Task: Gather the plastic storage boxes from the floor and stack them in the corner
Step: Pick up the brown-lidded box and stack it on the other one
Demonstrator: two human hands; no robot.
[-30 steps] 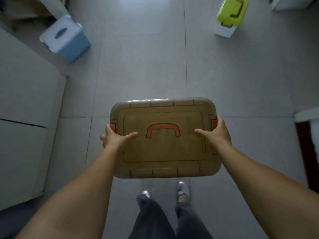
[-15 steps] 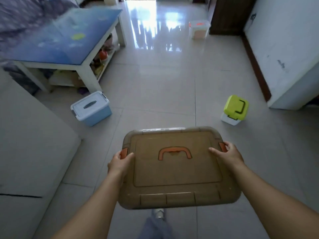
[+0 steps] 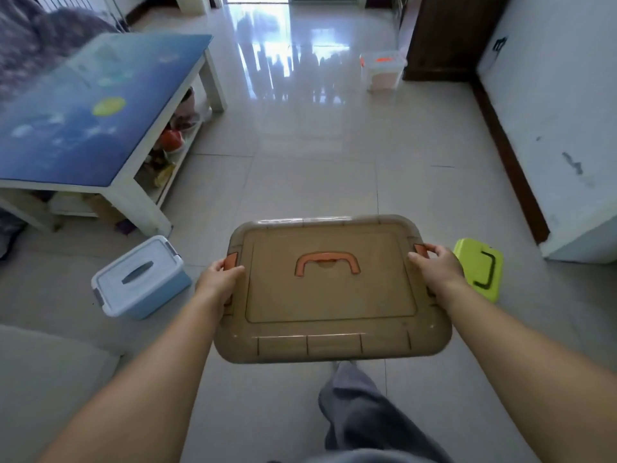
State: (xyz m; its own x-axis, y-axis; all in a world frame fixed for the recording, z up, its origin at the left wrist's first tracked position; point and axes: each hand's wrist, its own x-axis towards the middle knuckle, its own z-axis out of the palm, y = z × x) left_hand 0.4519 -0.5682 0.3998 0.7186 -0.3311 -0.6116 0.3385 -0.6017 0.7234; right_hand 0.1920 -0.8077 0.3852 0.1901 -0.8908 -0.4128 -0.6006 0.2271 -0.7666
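Here, both my arms reach forward, left hand (image 3: 218, 279) and right hand (image 3: 434, 267) clamped on the side latches of the brown box (image 3: 330, 292), held level above the floor (image 3: 317, 162).

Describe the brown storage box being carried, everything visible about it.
The brown storage box is translucent brownish plastic, rectangular with rounded corners, its lid on. An orange handle lies flat in the lid's centre, and orange latches sit at both short ends. It is held roughly level above the tiled floor, the left hand and right hand gripping its ends at the latches.
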